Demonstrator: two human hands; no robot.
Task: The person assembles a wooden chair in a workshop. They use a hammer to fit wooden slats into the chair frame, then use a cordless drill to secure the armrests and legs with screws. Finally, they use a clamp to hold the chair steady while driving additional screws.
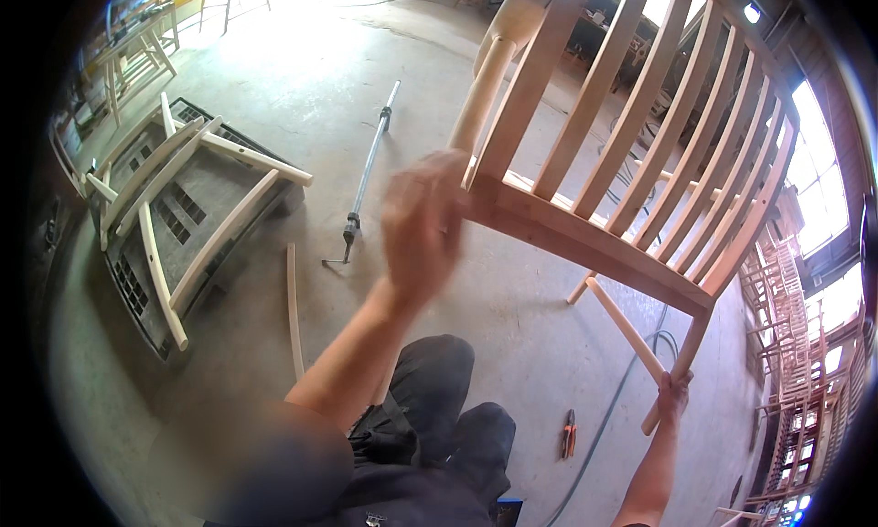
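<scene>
A bare wooden chair (590, 241) with a back of several curved slats stands tilted in front of me, filling the upper right. My left hand (425, 220) is at the left end of its lower rail, beside a round wooden post (485, 97). Motion smears its fingers, so I cannot make out whether they grip the frame. Lower down on the right, my right hand (674, 394) is wrapped round a chair leg (697, 344), where a slanting wooden bar (626, 326) meets it.
Curved wooden parts (224, 239) lie on a dark plastic pallet (247, 134) at the left. A bar clamp (370, 156), a thin wooden strip (293, 307), orange-handled pliers (569, 434) and a hose (608, 408) lie on the concrete floor. Stacked wooden chairs (791, 317) line the right side.
</scene>
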